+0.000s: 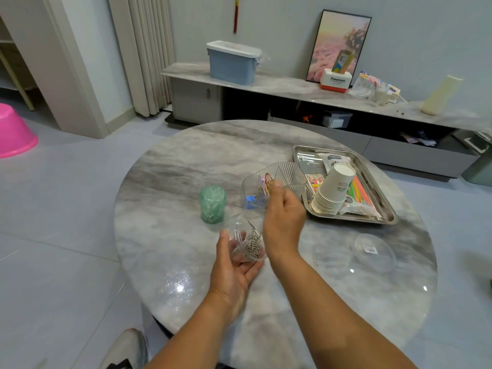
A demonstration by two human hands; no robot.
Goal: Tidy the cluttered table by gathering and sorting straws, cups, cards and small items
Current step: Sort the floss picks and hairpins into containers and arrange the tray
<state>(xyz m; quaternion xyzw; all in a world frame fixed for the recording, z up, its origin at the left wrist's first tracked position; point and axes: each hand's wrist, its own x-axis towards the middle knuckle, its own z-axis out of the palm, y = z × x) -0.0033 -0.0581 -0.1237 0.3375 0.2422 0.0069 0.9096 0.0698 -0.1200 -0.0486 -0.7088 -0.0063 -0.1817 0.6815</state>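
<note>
Over table [165, 166] centre, left hand [234, 265] is cradling tilted clear cup [246, 241] of paper clips [253, 242], fingers curled under it. Right hand [282, 217] is hovering just beside, at its 1 o'clock, blurred; cannot tell its grip. Organizer [277, 182] is sitting behind it. Green jar [213, 201] at 10 o'clock, tray [383, 206] with cup stack [332, 190] and straws [360, 190] at 2 o'clock.

Grey-veined marble table [186, 166], green ribbed cup [212, 204], white paper cups [332, 191], pink basin [13, 131].
</note>
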